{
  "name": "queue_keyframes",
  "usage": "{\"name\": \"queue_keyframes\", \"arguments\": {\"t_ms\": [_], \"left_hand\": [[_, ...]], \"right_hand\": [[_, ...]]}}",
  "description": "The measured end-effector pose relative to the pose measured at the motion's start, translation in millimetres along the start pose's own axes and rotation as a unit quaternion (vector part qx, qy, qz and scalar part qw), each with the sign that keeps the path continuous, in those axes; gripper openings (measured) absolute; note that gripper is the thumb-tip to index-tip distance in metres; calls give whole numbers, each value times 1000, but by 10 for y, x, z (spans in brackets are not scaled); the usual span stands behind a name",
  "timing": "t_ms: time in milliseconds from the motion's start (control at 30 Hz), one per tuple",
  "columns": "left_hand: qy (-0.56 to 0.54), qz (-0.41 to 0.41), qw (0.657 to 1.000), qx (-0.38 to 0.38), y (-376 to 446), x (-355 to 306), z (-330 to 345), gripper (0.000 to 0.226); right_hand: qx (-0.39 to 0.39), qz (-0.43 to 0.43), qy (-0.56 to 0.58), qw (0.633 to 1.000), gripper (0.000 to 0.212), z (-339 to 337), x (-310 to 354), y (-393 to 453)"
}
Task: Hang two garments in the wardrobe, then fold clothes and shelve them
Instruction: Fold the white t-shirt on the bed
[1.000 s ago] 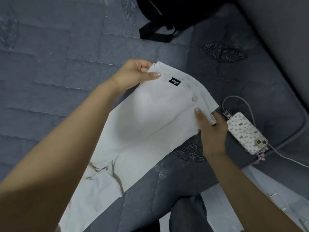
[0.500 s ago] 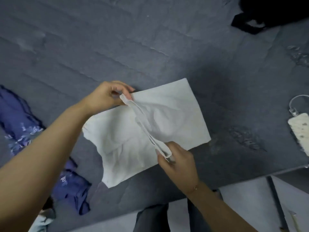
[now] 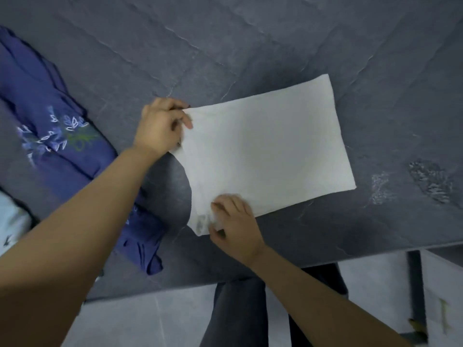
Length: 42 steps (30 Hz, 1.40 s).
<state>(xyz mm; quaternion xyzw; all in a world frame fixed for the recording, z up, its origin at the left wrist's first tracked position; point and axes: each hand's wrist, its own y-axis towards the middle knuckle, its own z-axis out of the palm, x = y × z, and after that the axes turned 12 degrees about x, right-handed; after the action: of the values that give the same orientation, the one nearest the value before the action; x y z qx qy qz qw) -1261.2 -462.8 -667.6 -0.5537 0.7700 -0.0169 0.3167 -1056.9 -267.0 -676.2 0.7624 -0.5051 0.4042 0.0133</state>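
A white garment (image 3: 265,151) lies folded into a flat rectangle on the dark grey quilted bed (image 3: 225,46). My left hand (image 3: 160,126) pinches its far left corner, fingers curled over the edge. At the near left corner my right hand (image 3: 233,226) grips the cloth with curled fingers, and that corner looks blurred. A dark blue garment (image 3: 57,136) with pale leaf embroidery lies crumpled to the left of the white one, partly under my left forearm.
A pale cloth (image 3: 10,221) shows at the left edge. The bed's near edge (image 3: 275,271) runs across the lower frame, with my dark trousers (image 3: 240,316) and pale floor tiles below it. White furniture (image 3: 441,296) stands at the lower right.
The white garment's upper half has been brought over to the left and laid flat. Both hands came down onto its left corners. The view shifted left, so the phone and black bag left it.
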Motion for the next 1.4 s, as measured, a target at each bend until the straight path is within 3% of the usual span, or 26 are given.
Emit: {"name": "queue_keyframes", "arguments": {"t_ms": [100,167,267,400,467,567,667,733,800,867,967,1033,1100,1233,1333,1400], "left_hand": [[-106,-85,991,7,34,42,4,37],[-185,-129,974,21,52,88,28,35],[-296,-169,939,48,54,145,68,48],[-255,-189,943,99,94,220,66,37],[-252,-182,943,116,73,204,67,32],[-314,-186,926,95,-54,98,94,25],[-442,-187,877,33,-267,-96,15,26],[-517,-161,840,40,-465,-296,-120,45],[-504,-126,851,80,-696,-538,-283,58],[-484,-111,862,101,-949,-795,-446,44],[-491,-113,857,107,-1347,-1245,-679,19],[-510,-123,845,108,-1626,-1502,-856,18],[-573,-127,802,110,-1878,-1698,-1047,16],[-760,-119,633,88,-1991,-1892,-1337,28],[-807,-134,569,77,-1622,-1898,-1292,47],[-840,-144,522,46,-1250,-1850,-1098,42]], "right_hand": [[45,-20,-80,996,70,136,-67,-143],[47,-16,-148,988,81,222,-116,-188],[27,0,-190,981,81,284,-111,-99],[13,5,-204,979,71,243,-60,125],[-10,-15,-121,992,58,168,-49,176],[-3,-7,121,993,49,-36,16,98],[-22,102,358,928,35,-400,135,-119],[-53,143,457,876,22,-726,160,-300],[-82,161,545,819,28,-1080,140,-524],[-93,180,610,766,27,-1454,169,-779],[-89,172,646,739,22,-1940,229,-1175],[-67,164,652,738,25,-2241,299,-1434],[-38,154,652,742,29,-2502,342,-1656],[-6,158,686,710,37,-2905,252,-1748],[-30,184,685,704,35,-2999,-69,-1346],[-71,215,679,699,35,-2909,-387,-934]]}}
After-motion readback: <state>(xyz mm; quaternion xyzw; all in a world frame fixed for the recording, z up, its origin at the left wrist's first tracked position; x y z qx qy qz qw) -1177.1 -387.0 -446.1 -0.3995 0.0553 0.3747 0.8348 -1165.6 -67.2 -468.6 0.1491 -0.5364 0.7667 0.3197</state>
